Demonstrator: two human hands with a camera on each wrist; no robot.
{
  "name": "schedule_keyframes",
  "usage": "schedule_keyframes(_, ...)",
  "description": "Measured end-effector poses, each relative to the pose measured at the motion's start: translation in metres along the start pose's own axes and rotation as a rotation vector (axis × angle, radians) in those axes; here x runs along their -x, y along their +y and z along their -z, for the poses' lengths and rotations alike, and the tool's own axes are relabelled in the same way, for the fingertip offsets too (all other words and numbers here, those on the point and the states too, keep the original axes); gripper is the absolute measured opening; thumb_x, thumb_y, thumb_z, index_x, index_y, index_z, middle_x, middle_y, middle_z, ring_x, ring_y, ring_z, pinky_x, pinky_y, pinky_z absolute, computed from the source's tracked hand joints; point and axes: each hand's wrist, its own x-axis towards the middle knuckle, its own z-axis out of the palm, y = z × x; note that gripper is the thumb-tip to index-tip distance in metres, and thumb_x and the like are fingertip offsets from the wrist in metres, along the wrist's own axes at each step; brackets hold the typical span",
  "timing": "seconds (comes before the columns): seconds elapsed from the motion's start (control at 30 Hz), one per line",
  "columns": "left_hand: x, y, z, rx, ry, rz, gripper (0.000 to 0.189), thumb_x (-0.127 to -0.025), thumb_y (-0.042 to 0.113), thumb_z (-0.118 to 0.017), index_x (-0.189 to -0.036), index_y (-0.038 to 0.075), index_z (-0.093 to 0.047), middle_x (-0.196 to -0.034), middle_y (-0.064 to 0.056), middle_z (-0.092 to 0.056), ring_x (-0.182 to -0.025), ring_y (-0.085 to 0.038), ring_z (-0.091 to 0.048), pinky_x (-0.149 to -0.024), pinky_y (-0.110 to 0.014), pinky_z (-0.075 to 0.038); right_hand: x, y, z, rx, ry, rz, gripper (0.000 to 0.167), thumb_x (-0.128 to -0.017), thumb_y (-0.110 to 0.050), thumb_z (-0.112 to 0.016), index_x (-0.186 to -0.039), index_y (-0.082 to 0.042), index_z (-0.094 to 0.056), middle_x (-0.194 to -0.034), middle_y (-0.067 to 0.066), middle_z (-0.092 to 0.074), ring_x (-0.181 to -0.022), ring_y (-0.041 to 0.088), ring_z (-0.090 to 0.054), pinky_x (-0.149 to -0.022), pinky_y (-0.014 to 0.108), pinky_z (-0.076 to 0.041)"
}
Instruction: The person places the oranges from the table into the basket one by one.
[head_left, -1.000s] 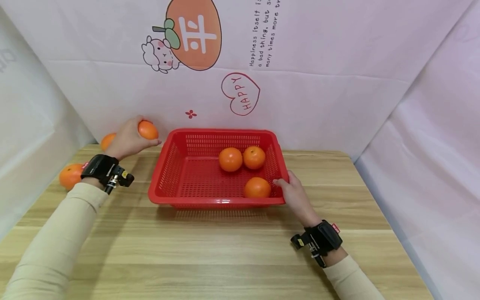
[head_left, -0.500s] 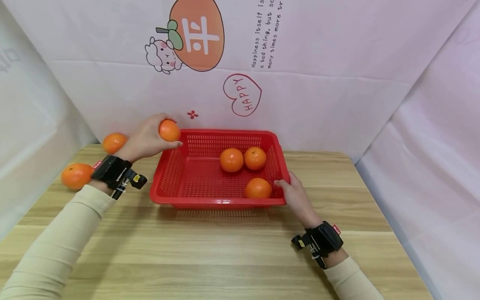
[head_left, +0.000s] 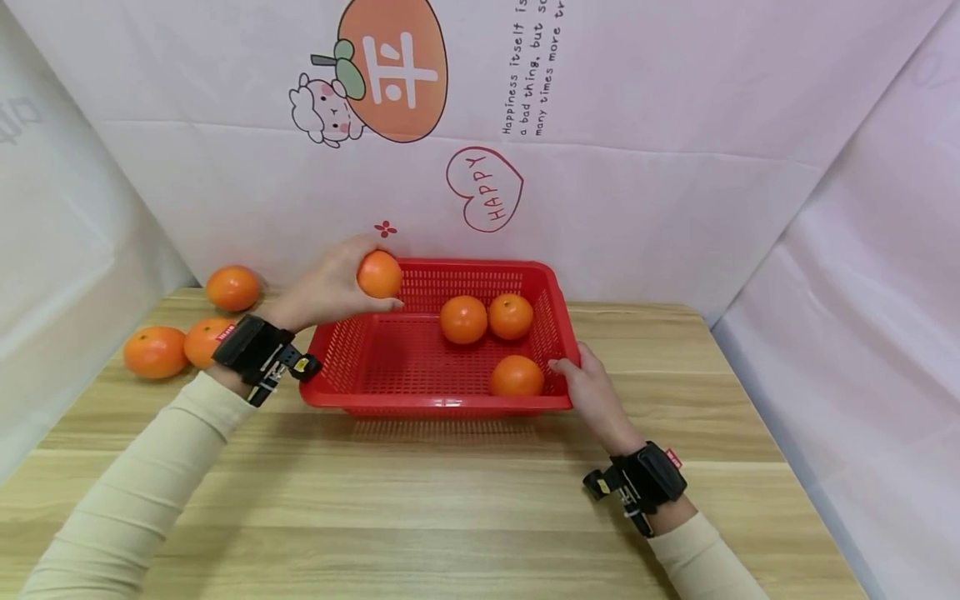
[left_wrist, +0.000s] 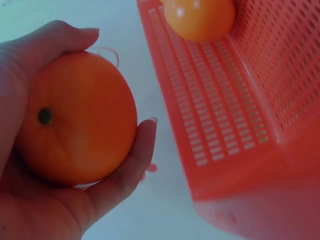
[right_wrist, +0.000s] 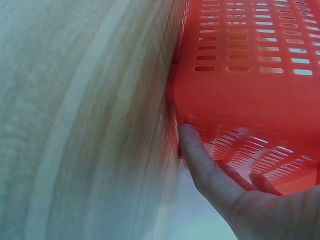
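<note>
An orange (head_left: 379, 275) is held in my left hand (head_left: 330, 287), above the back left part of a red plastic basket (head_left: 450, 402). In the left wrist view, the thumb and fingers curve round this orange (left_wrist: 80, 120), its stem end showing, apart from the basket wall. My right hand (head_left: 595, 392) grips the basket's right side near the front corner, thumb over the rim. Three oranges lie inside the basket: two side by side, one of them this orange (head_left: 462, 320), and another orange (head_left: 517, 377) near the front right corner.
Left of the basket, three more oranges sit on the wooden table (head_left: 450, 517): a back orange (head_left: 232, 288), a front left orange (head_left: 155, 352) and an orange (head_left: 202, 342) partly behind my left wrist. A printed white cloth (head_left: 637, 208) rises behind the table.
My left hand has carried its orange rightward, from beside the basket to over its left end. An orange formerly behind that arm now shows. The right hand and basket look unmoved.
</note>
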Motion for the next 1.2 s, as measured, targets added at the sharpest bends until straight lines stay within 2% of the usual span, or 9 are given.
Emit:
schedule_keyframes(0.23,-0.003,0.017,-0.011,-0.056,-0.019,-0.105,0.063,-0.079,0.024,-0.091,-0.131,0.007,-0.059,-0.128,-0.013,-0.065,-0.116,-0.032,-0.06,-0.098,-0.051,-0.055,0.0,0.0,0.001,0.001,-0.002,-0.005,0.046,-0.108,-0.02,-0.045,-0.152,-0.006,-0.042,-0.143,0.016,-0.056,-0.117,0.027,-0.058,-0.094,0.024,-0.049)
schedule_keyframes(0.37,-0.004,0.026,-0.017,-0.065,-0.05,-0.137,0.062,-0.08,0.029,-0.09,-0.131,0.009,-0.06,-0.13,-0.011,-0.065,-0.117,-0.03,-0.059,-0.097,-0.05,-0.056,-0.001,0.0,0.002,-0.005,0.005,-0.003,0.044,-0.108,-0.02,-0.045,-0.15,-0.005,-0.044,-0.14,0.018,-0.057,-0.114,0.027,-0.059,-0.092,0.023,-0.05)
schedule_keyframes(0.57,-0.006,0.036,-0.026,-0.087,-0.12,-0.146,0.06,-0.082,0.031,-0.088,-0.132,0.016,-0.059,-0.132,-0.007,-0.06,-0.115,-0.025,-0.059,-0.09,-0.041,-0.06,0.0,-0.001,0.002,-0.004,-0.004,-0.004,0.045,-0.108,-0.02,-0.044,-0.151,-0.005,-0.042,-0.142,0.017,-0.056,-0.116,0.028,-0.058,-0.093,0.024,-0.049)
schedule_keyframes(0.7,-0.006,0.039,-0.031,-0.099,-0.155,-0.129,0.061,-0.083,0.032,-0.087,-0.135,0.018,-0.058,-0.135,-0.005,-0.056,-0.116,-0.025,-0.059,-0.09,-0.04,-0.061,0.001,-0.002,0.001,-0.006,-0.007,-0.008,0.046,-0.108,-0.02,-0.044,-0.151,-0.005,-0.042,-0.143,0.017,-0.055,-0.118,0.028,-0.057,-0.094,0.024,-0.049)
schedule_keyframes(0.83,-0.009,0.042,-0.036,-0.105,-0.184,-0.12,0.061,-0.082,0.032,-0.087,-0.135,0.021,-0.058,-0.13,-0.002,-0.056,-0.115,-0.023,-0.059,-0.092,-0.039,-0.06,0.0,-0.002,0.001,-0.006,-0.001,-0.006,0.045,-0.108,-0.02,-0.045,-0.15,-0.005,-0.043,-0.141,0.017,-0.056,-0.117,0.028,-0.058,-0.094,0.024,-0.049)
schedule_keyframes(0.97,-0.011,0.044,-0.041,-0.111,-0.212,-0.146,0.062,-0.082,0.032,-0.088,-0.135,0.019,-0.059,-0.126,-0.001,-0.057,-0.113,-0.021,-0.06,-0.091,-0.037,-0.06,0.0,-0.002,0.001,-0.002,-0.002,0.001,0.046,-0.108,-0.02,-0.045,-0.151,-0.005,-0.043,-0.142,0.017,-0.056,-0.118,0.029,-0.058,-0.094,0.025,-0.049)
schedule_keyframes(1.2,-0.015,0.049,-0.052,-0.142,-0.283,-0.206,0.062,-0.083,0.035,-0.087,-0.136,0.02,-0.059,-0.128,0.0,-0.058,-0.115,-0.02,-0.06,-0.093,-0.037,-0.06,0.001,-0.002,0.001,-0.005,-0.015,-0.007,0.047,-0.108,-0.021,-0.044,-0.153,-0.006,-0.04,-0.145,0.017,-0.055,-0.121,0.03,-0.058,-0.096,0.026,-0.051)
